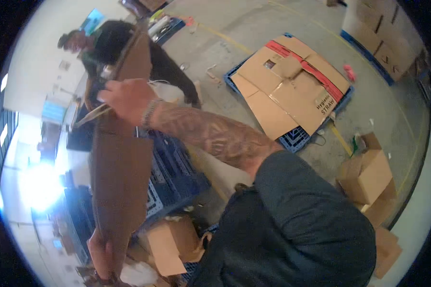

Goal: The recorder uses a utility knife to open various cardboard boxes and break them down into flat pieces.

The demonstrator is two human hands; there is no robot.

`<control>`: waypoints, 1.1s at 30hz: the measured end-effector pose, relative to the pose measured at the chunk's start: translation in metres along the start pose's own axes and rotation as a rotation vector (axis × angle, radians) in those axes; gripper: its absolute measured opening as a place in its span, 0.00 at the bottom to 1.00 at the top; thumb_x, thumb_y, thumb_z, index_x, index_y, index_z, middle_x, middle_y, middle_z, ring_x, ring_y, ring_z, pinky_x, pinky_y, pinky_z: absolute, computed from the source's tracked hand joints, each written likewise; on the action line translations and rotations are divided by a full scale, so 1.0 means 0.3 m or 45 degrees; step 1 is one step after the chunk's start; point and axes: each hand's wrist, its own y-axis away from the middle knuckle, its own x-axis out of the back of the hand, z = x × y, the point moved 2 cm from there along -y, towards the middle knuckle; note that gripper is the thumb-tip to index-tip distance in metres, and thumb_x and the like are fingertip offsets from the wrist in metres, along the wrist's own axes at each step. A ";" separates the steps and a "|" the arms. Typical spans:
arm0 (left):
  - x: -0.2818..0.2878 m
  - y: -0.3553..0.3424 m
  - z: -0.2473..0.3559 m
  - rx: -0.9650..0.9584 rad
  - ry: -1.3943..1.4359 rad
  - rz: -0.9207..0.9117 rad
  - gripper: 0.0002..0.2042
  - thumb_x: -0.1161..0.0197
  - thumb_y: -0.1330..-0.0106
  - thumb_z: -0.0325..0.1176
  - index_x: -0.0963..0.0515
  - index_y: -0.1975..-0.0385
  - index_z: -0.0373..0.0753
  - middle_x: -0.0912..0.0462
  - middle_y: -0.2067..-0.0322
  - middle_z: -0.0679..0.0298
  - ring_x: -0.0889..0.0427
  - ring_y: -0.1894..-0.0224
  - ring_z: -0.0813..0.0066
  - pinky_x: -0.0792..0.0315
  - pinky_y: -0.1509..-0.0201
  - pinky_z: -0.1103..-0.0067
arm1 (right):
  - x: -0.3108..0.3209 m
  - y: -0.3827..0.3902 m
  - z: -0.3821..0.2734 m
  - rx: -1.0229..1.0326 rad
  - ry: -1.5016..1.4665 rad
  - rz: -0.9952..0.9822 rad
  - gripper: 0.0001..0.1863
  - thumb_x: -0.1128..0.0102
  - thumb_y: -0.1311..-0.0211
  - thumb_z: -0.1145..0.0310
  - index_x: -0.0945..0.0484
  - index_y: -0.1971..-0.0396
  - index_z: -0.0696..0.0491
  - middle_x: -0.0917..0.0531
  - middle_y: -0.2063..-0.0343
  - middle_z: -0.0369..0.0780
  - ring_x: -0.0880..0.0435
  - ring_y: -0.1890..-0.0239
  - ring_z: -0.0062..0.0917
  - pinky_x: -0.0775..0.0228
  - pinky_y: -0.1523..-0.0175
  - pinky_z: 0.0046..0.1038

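A tall brown cardboard sheet or flattened box (122, 177) stands on edge in front of me at the left, over a dark blue pallet. My right hand (129, 99) reaches across to its upper part, fingers closed at the edge. A pale narrow strip (92, 116) sticks out beside those fingers; whether it belongs to the cardboard I cannot tell. Low at the left, my left hand (101, 253) is closed around the lower end of the same cardboard, some of its fingers hidden.
Another person (115, 43) in dark clothes stands beyond the cardboard. Flattened cartons cover a blue pallet (292, 138) at the centre right. Open boxes (368, 177) lie right, and one (172, 241) sits below. Stacked cartons (376, 28) stand far right.
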 end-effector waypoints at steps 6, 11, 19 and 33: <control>0.051 -0.198 0.293 -0.118 -0.037 -0.250 0.15 0.42 0.38 0.32 0.22 0.53 0.34 0.20 0.65 0.42 0.19 0.60 0.44 0.25 0.59 0.65 | 0.437 0.341 0.281 -0.104 0.655 -0.230 0.07 0.36 0.53 0.64 0.22 0.75 0.49 0.24 0.64 0.42 0.18 0.64 0.39 0.24 0.65 0.41; -0.025 -0.298 0.328 -0.387 0.002 -0.270 0.15 0.39 0.39 0.29 0.20 0.51 0.40 0.18 0.67 0.48 0.17 0.65 0.50 0.25 0.62 0.67 | 0.707 0.599 0.302 -0.249 0.707 -0.771 0.15 0.29 0.56 0.56 0.22 0.73 0.48 0.20 0.73 0.40 0.19 0.65 0.39 0.28 0.63 0.41; -0.117 -0.421 0.483 -0.816 0.134 -0.372 0.17 0.37 0.42 0.27 0.20 0.51 0.43 0.16 0.63 0.53 0.16 0.63 0.53 0.24 0.59 0.67 | 0.915 0.898 0.172 -0.447 0.397 -1.063 0.16 0.29 0.53 0.57 0.23 0.74 0.52 0.22 0.75 0.42 0.21 0.67 0.41 0.32 0.65 0.40; -0.440 -0.868 1.132 -0.936 0.533 0.480 0.34 0.32 0.48 0.27 0.33 0.36 0.42 0.29 0.38 0.54 0.31 0.37 0.53 0.40 0.32 0.65 | 1.522 1.014 0.417 -0.774 0.873 -0.279 0.15 0.30 0.51 0.60 0.24 0.74 0.55 0.23 0.76 0.46 0.22 0.70 0.46 0.31 0.66 0.39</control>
